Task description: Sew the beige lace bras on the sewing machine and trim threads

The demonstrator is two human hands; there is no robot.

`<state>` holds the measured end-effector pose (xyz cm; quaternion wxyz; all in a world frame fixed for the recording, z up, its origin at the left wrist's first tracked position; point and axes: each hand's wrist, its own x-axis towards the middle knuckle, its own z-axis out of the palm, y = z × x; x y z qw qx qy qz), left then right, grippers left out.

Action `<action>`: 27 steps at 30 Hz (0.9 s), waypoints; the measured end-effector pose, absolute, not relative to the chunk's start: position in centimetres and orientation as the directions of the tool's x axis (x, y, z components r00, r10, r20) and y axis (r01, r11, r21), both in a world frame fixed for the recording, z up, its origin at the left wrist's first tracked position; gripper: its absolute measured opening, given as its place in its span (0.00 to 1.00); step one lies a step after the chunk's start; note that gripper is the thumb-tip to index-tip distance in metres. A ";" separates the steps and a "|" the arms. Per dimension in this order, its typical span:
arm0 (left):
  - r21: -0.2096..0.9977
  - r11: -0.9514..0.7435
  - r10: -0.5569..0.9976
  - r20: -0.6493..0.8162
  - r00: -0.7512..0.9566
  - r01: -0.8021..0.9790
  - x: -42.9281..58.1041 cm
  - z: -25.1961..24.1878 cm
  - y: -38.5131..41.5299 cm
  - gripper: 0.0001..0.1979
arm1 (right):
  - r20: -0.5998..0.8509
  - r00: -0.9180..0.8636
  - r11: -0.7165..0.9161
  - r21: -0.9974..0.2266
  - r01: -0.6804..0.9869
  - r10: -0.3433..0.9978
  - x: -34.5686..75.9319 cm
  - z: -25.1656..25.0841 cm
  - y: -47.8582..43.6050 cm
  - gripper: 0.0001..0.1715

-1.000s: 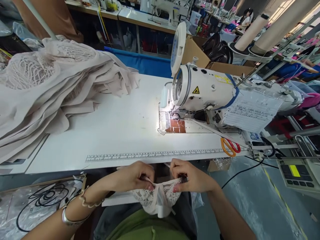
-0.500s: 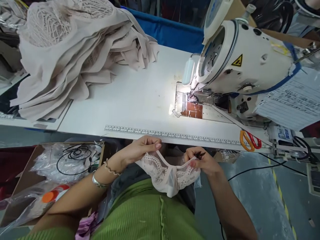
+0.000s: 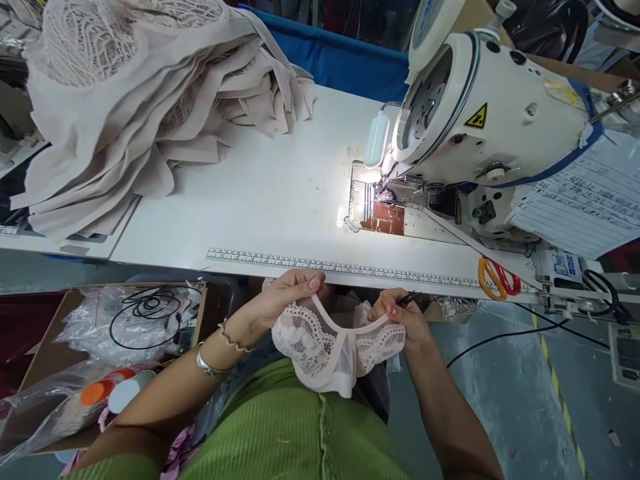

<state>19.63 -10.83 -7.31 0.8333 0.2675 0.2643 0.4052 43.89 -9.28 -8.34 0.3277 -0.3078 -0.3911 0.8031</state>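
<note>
Presently, one lace bra [image 3: 343,355], off the near edge of the white table [image 3: 240,207]; left hand [image 3: 287,295] pinching one cup's trim; right hand [image 3: 406,321] grasping the other's, plus a dark tool [image 3: 410,298]; that tool, turning inward, could nick lace, I judge.

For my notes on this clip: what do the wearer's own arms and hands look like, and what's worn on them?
The left hand and right hand are ungloved. The left arm carries a thin wavy bracelet, then a smooth silvery cuff; a green ribbed sleeve shows higher up. The right forearm is bare, without visible jewellery.
</note>
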 end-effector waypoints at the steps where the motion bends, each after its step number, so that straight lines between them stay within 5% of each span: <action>1: 0.651 0.529 0.816 -0.214 0.538 -0.544 19.7 -7.4 -10.8 0.28 | -0.230 -0.602 -0.476 -0.831 -0.289 0.765 43.9 -8.3 -9.3 0.38; 15: 0.672 0.502 0.822 -0.175 0.542 -0.545 19.4 -7.8 -10.3 0.26 | -0.122 -0.654 -0.413 -0.855 -0.313 0.747 44.6 -8.3 -9.3 0.36; 21: 0.711 0.525 0.773 -0.168 0.612 -0.468 21.2 -6.6 -9.8 0.28 | -0.140 -0.813 0.088 -0.969 0.229 0.566 45.1 -5.3 -8.1 0.24; 24: 0.792 0.470 0.762 -0.141 0.633 -0.389 22.3 -6.1 -8.5 0.27 | -0.005 -0.863 0.390 -0.891 0.233 0.504 44.7 -3.2 -8.4 0.14; 27: 0.966 0.155 0.878 -0.038 0.478 -0.208 22.6 -5.2 -7.4 0.20 | 0.092 -0.881 0.416 -0.901 0.125 0.464 45.3 -1.8 -9.1 0.20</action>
